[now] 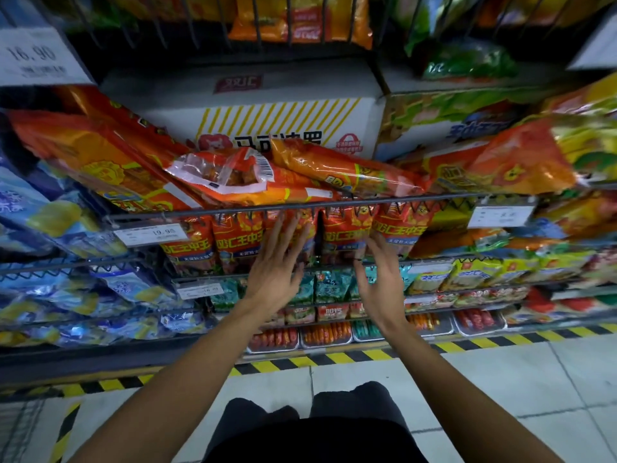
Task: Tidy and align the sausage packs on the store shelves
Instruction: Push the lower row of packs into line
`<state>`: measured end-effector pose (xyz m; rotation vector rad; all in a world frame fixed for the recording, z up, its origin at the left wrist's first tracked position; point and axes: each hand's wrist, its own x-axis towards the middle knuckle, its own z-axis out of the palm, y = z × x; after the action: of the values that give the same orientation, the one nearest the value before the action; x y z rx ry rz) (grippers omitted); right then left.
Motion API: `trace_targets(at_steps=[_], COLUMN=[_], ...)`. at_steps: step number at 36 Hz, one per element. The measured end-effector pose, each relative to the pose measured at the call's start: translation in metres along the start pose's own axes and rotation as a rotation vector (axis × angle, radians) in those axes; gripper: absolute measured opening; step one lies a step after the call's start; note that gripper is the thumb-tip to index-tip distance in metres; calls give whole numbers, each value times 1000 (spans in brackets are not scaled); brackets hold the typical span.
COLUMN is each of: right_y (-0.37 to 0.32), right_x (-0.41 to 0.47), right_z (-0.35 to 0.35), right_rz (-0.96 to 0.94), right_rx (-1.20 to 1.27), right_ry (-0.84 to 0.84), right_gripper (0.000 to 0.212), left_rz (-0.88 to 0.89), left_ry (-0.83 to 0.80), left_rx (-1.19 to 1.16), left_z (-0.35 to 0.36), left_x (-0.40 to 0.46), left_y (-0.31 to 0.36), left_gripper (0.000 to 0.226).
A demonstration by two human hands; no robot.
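Both hands, your left hand [273,262] and right hand [380,279], are flat-fingered and empty against upright red-orange plastic sausage packs [347,233]; next, press them into an even row.

Pale tiled floor [500,389] below, edged with yellow-and-black hazard tape [334,357] along the shelving base. Tiered wire shelves [334,203] filling the view, white price tags [150,233] clipped to the rails. Dim light overhead, brighter low down.
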<state>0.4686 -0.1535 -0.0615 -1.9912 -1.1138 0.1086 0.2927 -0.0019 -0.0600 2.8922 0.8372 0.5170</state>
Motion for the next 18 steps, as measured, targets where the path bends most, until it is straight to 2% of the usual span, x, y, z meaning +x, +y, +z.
trace_targets(at_steps=[4,9,12,15,16,18], right_y=[15,43,55,58,58,54], right_x=[4,14,25,38,42,44], right_z=[-25,-51,-56,-55,-54,-52], right_rz=[10,237,281,298,326,356], right_rx=[3,96,97,169,211,342], right_ry=[14,136,39,-47,-7,183], right_gripper=[53,64,73,75,72,56], left_rz=[-123,-228,-256,-253,-245,-203], left_ry=[-51,-46,-62,23,70,134], left_rx=[92,123,139,48,-11,-137], left_z=[9,13,13,7,5,3], left_x=[15,21,22,19,16,9], left_y=[4,21,25,33,37,49], left_gripper=[83,89,92,87,82,73])
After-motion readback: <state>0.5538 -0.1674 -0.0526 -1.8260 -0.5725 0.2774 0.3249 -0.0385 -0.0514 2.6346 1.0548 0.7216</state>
